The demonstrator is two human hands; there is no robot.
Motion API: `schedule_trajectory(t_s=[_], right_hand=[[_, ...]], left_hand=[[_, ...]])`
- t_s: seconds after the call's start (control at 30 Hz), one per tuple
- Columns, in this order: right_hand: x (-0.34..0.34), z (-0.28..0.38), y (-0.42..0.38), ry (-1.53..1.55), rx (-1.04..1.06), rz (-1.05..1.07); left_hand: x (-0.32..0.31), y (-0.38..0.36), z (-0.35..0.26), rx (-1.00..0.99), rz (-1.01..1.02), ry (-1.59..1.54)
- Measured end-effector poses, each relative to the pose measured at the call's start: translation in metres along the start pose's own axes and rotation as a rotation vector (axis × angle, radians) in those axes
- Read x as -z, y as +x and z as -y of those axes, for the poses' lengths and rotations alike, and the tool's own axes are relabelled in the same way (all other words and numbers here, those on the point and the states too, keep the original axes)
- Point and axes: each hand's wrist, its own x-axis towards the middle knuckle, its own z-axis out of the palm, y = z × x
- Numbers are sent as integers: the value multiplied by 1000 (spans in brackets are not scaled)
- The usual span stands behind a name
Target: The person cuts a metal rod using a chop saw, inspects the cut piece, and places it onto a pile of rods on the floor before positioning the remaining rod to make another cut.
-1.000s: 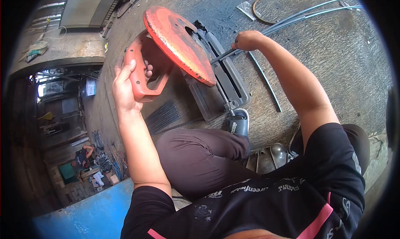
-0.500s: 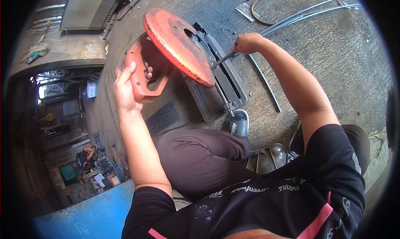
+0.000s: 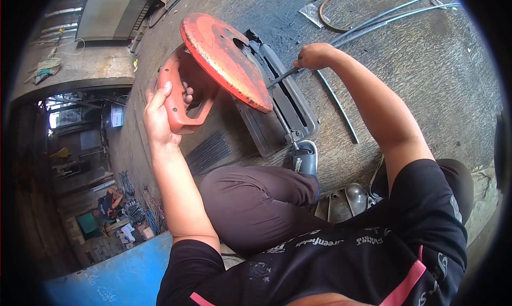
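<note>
My left hand grips the orange handle of a chop saw. Its worn orange blade guard is raised above the grey base. My right hand is closed around a thin steel rod that runs under the guard onto the base. My foot in a dark sandal rests at the base's near corner.
Long grey rods and a shorter bar lie on the concrete floor beyond my right arm. A bundle of cut dark rods lies beside the saw. Another person crouches among material far left, next to a blue panel.
My right hand has drawn the rod slightly left toward the saw. The saw head and left hand have barely shifted.
</note>
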Motion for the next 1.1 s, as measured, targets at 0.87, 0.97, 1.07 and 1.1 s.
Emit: schedule_trajectory(t_s=[0.87, 0.97, 1.07, 1.1], right_hand=[[3, 4, -3, -13, -18, 3], [2, 3, -3, -6, -31, -5], [1, 2, -1, -3, -21, 3], [-2, -2, 3, 3, -19, -6]], left_hand=[[2, 2, 0, 6, 18, 5], [2, 2, 0, 0, 24, 7], [1, 1, 0, 4, 9, 7], [2, 1, 0, 8, -5, 3]])
